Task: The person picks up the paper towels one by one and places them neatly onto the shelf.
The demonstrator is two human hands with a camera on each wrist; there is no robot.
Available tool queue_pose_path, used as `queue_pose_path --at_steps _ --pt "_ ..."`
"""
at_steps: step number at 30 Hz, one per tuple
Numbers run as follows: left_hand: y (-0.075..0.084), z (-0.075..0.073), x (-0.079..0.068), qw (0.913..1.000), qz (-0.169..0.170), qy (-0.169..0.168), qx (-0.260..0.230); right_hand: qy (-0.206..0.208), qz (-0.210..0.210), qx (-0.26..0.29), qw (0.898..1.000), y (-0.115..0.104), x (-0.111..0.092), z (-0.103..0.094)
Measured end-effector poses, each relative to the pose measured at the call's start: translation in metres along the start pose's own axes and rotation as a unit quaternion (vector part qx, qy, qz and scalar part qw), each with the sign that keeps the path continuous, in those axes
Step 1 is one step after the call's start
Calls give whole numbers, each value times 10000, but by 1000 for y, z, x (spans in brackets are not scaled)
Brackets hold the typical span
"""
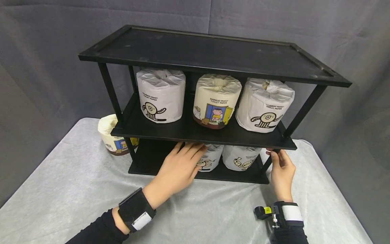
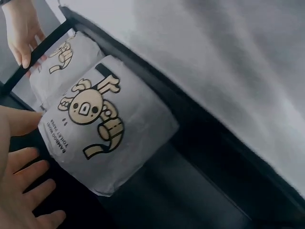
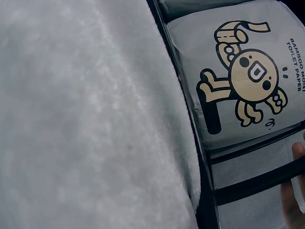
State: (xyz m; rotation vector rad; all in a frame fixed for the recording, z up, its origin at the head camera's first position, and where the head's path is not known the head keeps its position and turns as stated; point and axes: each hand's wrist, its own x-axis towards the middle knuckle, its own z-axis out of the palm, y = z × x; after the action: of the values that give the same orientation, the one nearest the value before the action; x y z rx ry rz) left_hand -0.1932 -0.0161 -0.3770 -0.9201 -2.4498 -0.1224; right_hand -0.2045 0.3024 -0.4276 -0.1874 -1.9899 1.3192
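A black rack (image 1: 195,134) holds wrapped toilet paper rolls. My left hand (image 1: 179,166) reaches into its lower level with fingers extended, partly covering a white toilet paper roll (image 1: 210,159). In the left wrist view, the left thumb (image 2: 21,121) lies against or very close to that roll's edge, and the other fingers are spread beside it. A second white roll (image 1: 240,157) stands to its right. At the rack's right side, my right hand (image 1: 281,169) grips the post (image 1: 267,164), with fingertips showing on the inner side. Part of that grip is hidden.
On the middle shelf stand a white roll (image 1: 161,98), a cream roll (image 1: 217,101) and another white roll (image 1: 265,105). Behind the left posts, one more cream roll (image 1: 111,135) sits on the pale cloth (image 1: 76,169). The rack's top panel (image 1: 207,51) overhangs the shelves.
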Motion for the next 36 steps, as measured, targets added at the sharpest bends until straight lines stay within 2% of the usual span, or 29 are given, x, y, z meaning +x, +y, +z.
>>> queue_pose_path --at_steps 2,7,10,15,25,31,36 --pt "-1 -3 -6 9999 99 76 -17 14 -68 57 10000 0 0 1" --pt "-6 -7 -23 9997 225 21 -2 -3 -210 137 9997 -1 1 2" --pt "-12 -10 -32 9997 238 2 52 -48 -142 -41 9999 0 0 1" --pt "-20 -15 -48 9991 332 195 156 -18 71 -312 9995 5 -2 -1" --pt "-41 -22 -83 9976 424 378 383 50 148 -263 9995 5 -3 0" --pt "-53 -32 -97 9958 735 261 481 34 161 -310 9994 0 -3 1" --pt "-65 -39 -103 9959 632 237 596 47 163 -435 9989 -1 -2 -1"
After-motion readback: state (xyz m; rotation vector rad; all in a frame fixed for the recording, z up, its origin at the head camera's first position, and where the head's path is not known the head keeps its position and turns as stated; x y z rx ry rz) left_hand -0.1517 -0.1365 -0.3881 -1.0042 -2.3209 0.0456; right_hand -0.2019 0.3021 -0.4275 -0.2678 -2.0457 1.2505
